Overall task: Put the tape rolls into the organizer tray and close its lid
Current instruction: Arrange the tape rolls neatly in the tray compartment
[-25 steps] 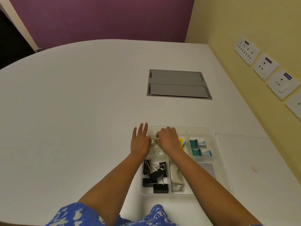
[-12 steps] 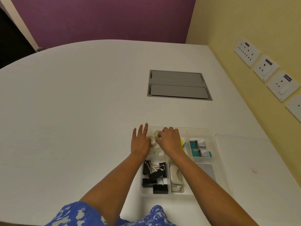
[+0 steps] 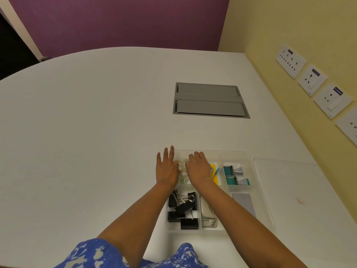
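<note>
Since a moment ago the right hand (image 3: 198, 169) has slid a little toward 9 o'clock, nearer the left hand (image 3: 166, 169), and the small tape rolls (image 3: 182, 165) between them show less than before. The rolls sit in the far left box of the clear organizer tray (image 3: 249, 158), at the tray's 10 o'clock corner. They are pale and see-through and mostly hidden by the two hands, so I cannot count them. The right hand is curled over the rolls with its fingers bent down; I cannot tell if it is pinching one. The left hand lies flat with fingers spread, its edge against the tray's left side.

Part of the yellow sticky notes (image 3: 214, 174) hides under the right wrist. At 3 o'clock from them lie two teal staple boxes (image 3: 229, 176). Nearer the person, black binder clips (image 3: 182, 209) are piled in one box, and a pale stapler (image 3: 207, 212) lies next to them, partly under the right arm. A grey card (image 3: 244, 204) sits at 3 o'clock of that.

The clear lid (image 3: 289, 190) lies flat on the white table (image 3: 87, 132) just beside the tray at 3 o'clock, with a small pink spot on it. A grey hatch (image 3: 209, 100) is set in the table at 12 o'clock, well apart from the tray. Wall sockets (image 3: 311, 80) line the yellow wall at 2 o'clock. The table is open and bare from 9 to 11 o'clock. The table's near edge is cut off by the person's blue patterned clothes (image 3: 92, 254).
</note>
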Available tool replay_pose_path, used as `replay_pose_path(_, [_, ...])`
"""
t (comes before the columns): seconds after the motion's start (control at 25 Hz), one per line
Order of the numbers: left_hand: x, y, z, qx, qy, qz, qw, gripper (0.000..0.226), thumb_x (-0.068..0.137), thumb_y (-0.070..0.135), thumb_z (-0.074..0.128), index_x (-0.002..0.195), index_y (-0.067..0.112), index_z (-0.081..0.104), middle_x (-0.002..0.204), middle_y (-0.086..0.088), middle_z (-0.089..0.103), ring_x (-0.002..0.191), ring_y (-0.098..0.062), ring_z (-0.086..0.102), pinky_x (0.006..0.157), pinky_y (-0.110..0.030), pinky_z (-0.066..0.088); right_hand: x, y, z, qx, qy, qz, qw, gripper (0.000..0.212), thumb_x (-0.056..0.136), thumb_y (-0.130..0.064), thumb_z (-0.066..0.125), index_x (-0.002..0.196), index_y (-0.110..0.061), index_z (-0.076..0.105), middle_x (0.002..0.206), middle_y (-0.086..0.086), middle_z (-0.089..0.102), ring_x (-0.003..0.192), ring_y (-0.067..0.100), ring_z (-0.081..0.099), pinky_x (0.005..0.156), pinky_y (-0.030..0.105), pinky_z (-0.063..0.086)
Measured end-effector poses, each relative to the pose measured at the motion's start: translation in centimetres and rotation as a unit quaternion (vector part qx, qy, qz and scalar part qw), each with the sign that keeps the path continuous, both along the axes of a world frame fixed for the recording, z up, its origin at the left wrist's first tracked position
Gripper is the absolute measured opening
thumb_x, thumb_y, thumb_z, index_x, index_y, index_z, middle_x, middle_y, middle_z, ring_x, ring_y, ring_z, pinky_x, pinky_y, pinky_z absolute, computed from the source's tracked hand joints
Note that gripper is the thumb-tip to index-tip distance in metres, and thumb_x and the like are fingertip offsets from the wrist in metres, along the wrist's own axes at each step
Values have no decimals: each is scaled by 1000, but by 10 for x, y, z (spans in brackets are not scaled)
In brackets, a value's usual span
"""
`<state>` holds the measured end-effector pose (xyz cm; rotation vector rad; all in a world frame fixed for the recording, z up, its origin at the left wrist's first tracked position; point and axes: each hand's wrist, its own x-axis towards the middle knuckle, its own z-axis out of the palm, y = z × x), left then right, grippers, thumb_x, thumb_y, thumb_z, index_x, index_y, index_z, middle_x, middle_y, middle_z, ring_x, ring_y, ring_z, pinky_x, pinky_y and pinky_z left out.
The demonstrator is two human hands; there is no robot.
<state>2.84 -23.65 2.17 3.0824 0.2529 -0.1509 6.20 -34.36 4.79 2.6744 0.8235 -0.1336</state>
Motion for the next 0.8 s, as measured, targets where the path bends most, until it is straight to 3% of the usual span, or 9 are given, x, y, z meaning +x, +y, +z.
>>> replay_pose_path(0.24, [-1,4,-2,-5,-10,-3,1000,32,96,42,48,106,21,70,162,-5,-1,149,-26,0,121,-45,3,6,-3,5,89,15,-32,995,34,91,-6,52,124,-10,55,125,10,57,122,28,47,105,35,32])
replay_pose_path(0.36, [-1,4,-1,-14,-15,-2,1000,33,96,43,47,107,21,69,162,-5,0,150,-25,0,121,-44,3,9,-1,2,130,27,-19,991,35,95,-13,51,130,-14,52,128,8,57,123,27,46,104,35,32])
replay_pose_path(0.56, [-1,5,1,-18,-10,-2,1000,35,96,44,45,108,21,69,162,-3,0,150,-24,0,121,-43,2,9,-2,-6,103,25,-5,994,35,98,-23,51,132,-17,53,127,9,62,124,28,46,105,36,32])
replay_pose_path(0.8, [-1,4,2,-15,-9,-7,1000,29,96,38,49,103,20,70,162,-4,-1,150,-25,0,121,-44,4,10,0,-3,82,16,6,997,38,96,-20,54,133,-18,47,124,10,63,124,30,46,106,36,31])
